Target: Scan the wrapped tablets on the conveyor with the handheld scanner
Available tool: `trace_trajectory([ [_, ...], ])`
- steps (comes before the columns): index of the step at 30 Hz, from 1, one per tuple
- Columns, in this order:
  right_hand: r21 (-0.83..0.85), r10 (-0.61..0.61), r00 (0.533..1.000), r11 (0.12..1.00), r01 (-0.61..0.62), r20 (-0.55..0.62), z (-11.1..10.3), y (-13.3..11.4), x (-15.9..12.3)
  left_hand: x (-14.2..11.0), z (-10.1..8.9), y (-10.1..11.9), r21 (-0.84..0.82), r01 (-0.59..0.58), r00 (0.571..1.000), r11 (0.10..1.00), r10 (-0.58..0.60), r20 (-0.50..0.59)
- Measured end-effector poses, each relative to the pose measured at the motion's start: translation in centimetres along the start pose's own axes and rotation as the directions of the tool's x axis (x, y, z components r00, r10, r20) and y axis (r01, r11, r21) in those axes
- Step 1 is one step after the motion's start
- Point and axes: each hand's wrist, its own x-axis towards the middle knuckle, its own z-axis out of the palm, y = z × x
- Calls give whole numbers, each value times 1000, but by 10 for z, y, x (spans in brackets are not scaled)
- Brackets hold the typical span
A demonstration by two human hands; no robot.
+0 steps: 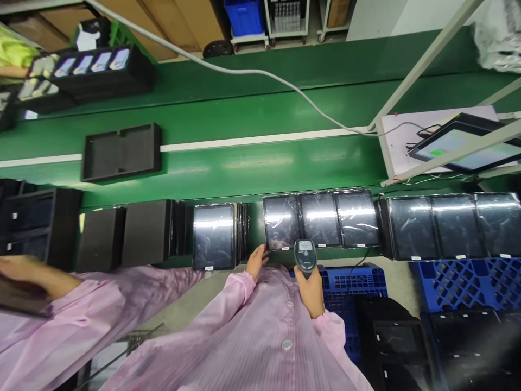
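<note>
My right hand (312, 290) is closed round the handle of a black barcode scanner (305, 254), whose head sits just below a row of three dark tablets (321, 219) at the near edge of the green belt. My left hand (256, 262) rests with fingers loosely bent against the lower left corner of the leftmost tablet (281, 221) of that row. White labels show along the tablets' lower edges. A single tablet (214, 235) stands in front of a stack just left of my left hand.
Three more tablets (456, 225) lie to the right. Black foam trays (121, 152) sit on the green conveyor (252, 163); blue crates (464, 282) below. A lit tablet (464, 144) rests on a white stand. A co-worker's pink sleeve (81, 315) and hand (24, 270) are at left.
</note>
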Motion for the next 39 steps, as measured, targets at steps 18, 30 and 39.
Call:
trace_trajectory([
  [18, -106, 113, 979, 990, -96, 168, 34, 33, -30, -6, -4, 2, -57, 25, 1000, 998, -24, 20],
  [30, -144, 109, 978, 986, -83, 180, 31, 30, -30, -3, -6, -3, -27, -1, 1000, 1000, 1, 4],
  [39, -80, 72, 984, 995, -59, 163, 12, 30, -27, 14, 1, -6, 133, -112, 993, 985, 116, -26],
])
